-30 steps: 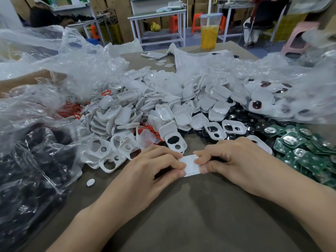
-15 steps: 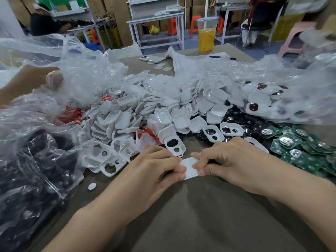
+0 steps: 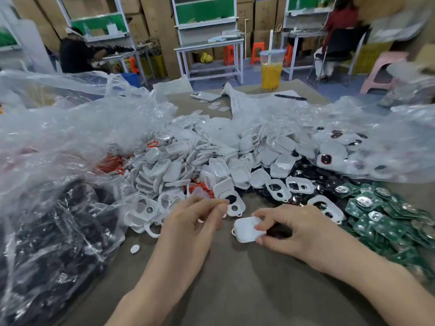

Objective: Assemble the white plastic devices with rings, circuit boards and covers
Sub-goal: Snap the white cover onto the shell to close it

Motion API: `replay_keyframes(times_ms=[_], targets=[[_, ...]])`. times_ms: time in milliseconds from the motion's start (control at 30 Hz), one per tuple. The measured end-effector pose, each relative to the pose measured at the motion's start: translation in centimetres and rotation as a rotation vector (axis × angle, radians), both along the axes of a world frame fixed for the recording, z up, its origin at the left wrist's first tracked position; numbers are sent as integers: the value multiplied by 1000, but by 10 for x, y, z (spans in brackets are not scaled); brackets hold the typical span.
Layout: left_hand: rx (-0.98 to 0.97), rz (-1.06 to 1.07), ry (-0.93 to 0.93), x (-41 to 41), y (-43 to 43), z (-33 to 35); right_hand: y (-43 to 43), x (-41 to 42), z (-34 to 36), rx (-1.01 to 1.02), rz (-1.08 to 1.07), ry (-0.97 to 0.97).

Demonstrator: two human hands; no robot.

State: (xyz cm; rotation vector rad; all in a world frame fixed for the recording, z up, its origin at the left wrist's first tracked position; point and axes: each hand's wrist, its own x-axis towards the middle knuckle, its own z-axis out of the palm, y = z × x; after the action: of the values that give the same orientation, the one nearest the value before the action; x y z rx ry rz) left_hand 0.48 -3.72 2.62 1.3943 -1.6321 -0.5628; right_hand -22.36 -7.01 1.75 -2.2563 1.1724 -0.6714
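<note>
Grey table [image 3: 247,292]: your right hand [image 3: 296,229] has its grip on the white device [image 3: 246,229]; your left hand [image 3: 193,222] curls just left, hold unclear.

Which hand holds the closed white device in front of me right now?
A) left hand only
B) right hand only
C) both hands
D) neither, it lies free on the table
B: the right hand pinches the white device at its right edge between thumb and fingers, while the left hand sits apart from it, fingers curled.
</note>
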Motion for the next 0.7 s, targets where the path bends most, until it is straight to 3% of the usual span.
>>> replay_keyframes(times_ms=[67,167,300,400,700], targets=[[94,22,210,-6,-3,6,-1,-4,2,13,-37,-113],[294,-18,304,-14,-12,10,-3,-9,6,-3,-122,-261],[429,-175,533,-26,-25,9,-4,-4,8,-65,-148,-270],[459,-167,678,-27,-30,2,-6,1,7,-78,-149,-254],[478,-86,625,-22,-31,-7,-10,6,2,-96,-142,-181]])
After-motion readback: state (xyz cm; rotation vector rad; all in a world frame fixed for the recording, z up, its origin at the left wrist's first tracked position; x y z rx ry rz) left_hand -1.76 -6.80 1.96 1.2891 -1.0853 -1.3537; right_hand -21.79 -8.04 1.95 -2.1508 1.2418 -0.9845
